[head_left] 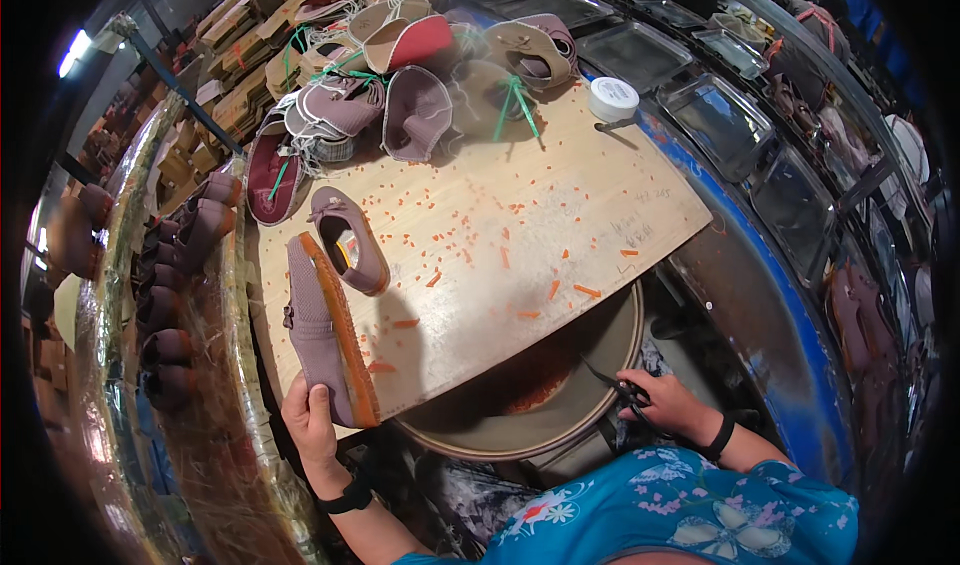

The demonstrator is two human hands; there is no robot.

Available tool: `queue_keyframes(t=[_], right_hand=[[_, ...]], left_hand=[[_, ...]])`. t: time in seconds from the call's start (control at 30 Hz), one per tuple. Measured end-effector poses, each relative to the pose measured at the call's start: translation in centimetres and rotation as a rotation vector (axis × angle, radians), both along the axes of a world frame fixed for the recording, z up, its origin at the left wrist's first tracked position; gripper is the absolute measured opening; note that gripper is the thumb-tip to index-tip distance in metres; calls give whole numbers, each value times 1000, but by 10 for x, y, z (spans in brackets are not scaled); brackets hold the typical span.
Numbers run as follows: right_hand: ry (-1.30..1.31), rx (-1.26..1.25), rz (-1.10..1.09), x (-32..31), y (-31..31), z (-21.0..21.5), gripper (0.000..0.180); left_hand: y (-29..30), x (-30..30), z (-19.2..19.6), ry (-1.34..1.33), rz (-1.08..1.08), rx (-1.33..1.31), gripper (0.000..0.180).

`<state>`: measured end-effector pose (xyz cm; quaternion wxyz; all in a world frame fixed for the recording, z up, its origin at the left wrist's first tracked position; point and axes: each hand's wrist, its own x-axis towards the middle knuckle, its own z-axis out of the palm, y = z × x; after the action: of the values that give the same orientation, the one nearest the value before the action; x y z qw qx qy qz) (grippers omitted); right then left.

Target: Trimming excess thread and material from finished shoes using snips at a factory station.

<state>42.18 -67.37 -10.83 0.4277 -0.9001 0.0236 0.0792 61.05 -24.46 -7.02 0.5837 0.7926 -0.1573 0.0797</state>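
My left hand [312, 420] is closed round one end of a mauve shoe [317, 310]. The shoe lies tilted on its side at the board's left edge, its orange-brown sole facing right. Just beyond it a matching slip-on shoe [350, 240] rests on the board with its opening up. In my right hand [672, 405], off the board's near edge, is a pair of dark scissors [630, 393]. Their blades point up and left above a round bin [632, 340], apart from the shoe. Small orange trimmings [465, 240] are scattered over the pale wooden board [590, 185].
Unsoled shoe uppers [415, 115], some tied with green strings, are heaped at the board's far left. A white round tub [612, 98] stands at the far corner. Trays [715, 120] line a curved conveyor on the right. More shoes [165, 305] stand on a rack at left.
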Motion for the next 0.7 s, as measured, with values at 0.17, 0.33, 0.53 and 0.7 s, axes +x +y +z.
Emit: queue_keyframes(t=[0.17,0.33,0.53,0.7], right_hand=[[115,-56,33,1,2,6,55],[133,-42,45,2,2,2,55],[104,-52,53,-2,0,-7,55],[98,-80,39,-3,-3,-5,57]], left_hand=[[-1,1,-2,30,16,-2,22],[-1,29,14,-41,196,229,17],[-2,136,-4,-260,379,526,19],[-14,162,-18,28,212,647,31]])
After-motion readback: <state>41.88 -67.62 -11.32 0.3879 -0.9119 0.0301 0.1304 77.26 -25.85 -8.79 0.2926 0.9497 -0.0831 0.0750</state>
